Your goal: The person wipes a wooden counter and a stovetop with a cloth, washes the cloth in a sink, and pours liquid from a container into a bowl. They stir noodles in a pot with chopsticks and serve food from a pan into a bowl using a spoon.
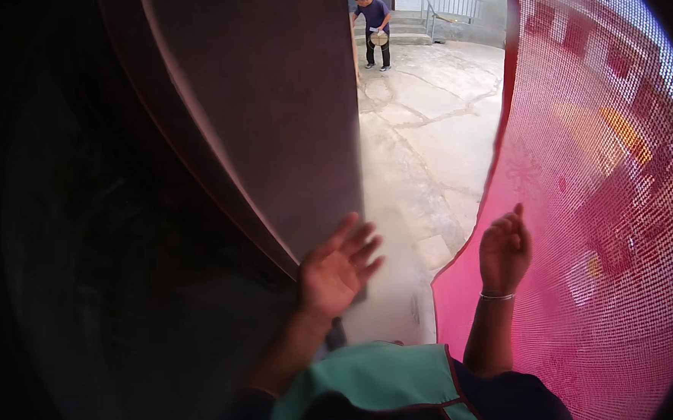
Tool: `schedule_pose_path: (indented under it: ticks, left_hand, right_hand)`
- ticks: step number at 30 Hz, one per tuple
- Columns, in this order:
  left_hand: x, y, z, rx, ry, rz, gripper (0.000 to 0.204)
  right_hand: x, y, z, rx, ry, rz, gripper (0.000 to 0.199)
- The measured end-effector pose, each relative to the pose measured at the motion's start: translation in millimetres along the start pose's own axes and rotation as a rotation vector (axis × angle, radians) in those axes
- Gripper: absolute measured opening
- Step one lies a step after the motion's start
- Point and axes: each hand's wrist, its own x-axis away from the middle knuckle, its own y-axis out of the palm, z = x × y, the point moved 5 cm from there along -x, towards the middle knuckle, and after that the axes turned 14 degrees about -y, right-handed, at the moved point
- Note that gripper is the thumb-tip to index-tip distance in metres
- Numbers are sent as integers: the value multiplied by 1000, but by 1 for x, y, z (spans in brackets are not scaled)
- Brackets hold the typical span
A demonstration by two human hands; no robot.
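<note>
A pink mesh curtain (463,302) with a red edge hangs along the right side of a doorway. My right hand (504,248), with a thin bracelet at the wrist, is raised in front of it. Its fingers are curled closed, and I cannot tell whether they grip the mesh. My left hand (336,271) is up beside the dark door panel (270,99), fingers spread and slightly blurred, with nothing in it. Below both hands shows the green apron (383,375) with dark red trim that I wear.
Cracked concrete paving (438,121) stretches beyond the doorway. Far off, a person (374,22) in a dark shirt stands holding a round tan object (378,38). Behind are steps (411,31) with a metal railing (447,6). Deep shadow fills the left side.
</note>
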Motion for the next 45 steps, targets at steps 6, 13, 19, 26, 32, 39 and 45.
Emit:
schedule_pose_path:
  ticks: [6,13,19,26,32,39,45]
  left_hand:
    - [138,-52,81,-80,143,-144,50]
    - [389,-125,138,24,491,178,44]
    - [567,-158,195,85,845,323,42]
    - [704,-237,278,108,1055,430,40]
    - [804,-279,406,175,1117,649,40]
    - [889,-332,554,190,1178,548,40]
    - [922,-421,716,224,992,485,39]
  right_hand:
    - [149,21,185,81,608,-173,21]
    - [352,59,350,188,1200,-114,27]
    - [441,117,507,165,1452,-238,28]
    - [549,136,691,65,1696,-279,24]
    - [613,172,861,67,1737,-319,21]
    - [643,243,1024,36,1731,-404,17]
    - [647,211,1152,312,1543,-299,17]
